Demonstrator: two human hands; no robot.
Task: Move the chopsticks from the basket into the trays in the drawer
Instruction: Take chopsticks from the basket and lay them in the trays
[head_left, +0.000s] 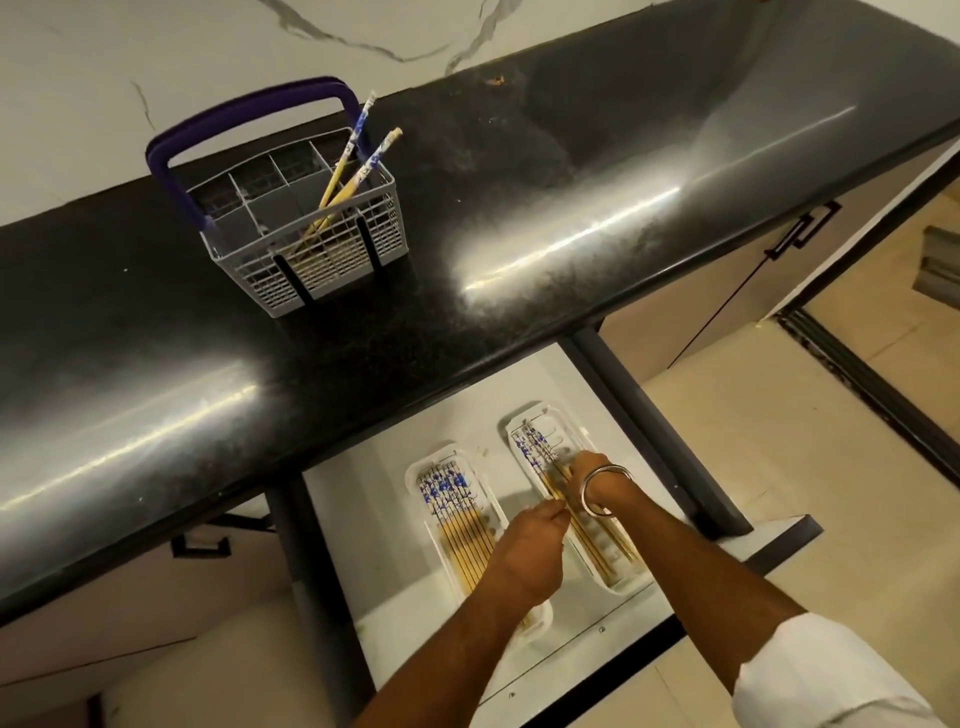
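Note:
A grey wire basket (332, 260) with a purple handle stands on the black counter and holds two chopsticks (348, 182) with blue-patterned tops, leaning to the right. Below, an open drawer (374, 499) holds two white trays. The left tray (418, 475) carries a row of several chopsticks. The right tray (519, 421) holds a few more. My left hand (524, 551) pinches the chopsticks (587, 535) in the right tray near their middle. My right hand (589, 470), with a metal bangle on its wrist, also holds them a little farther up the tray.
The glossy black counter (519, 234) overhangs the back of the drawer. A dark drawer rail (654, 431) runs along the right side. Closed cabinet doors with black handles (800, 228) sit to the right, above a tiled floor (779, 415).

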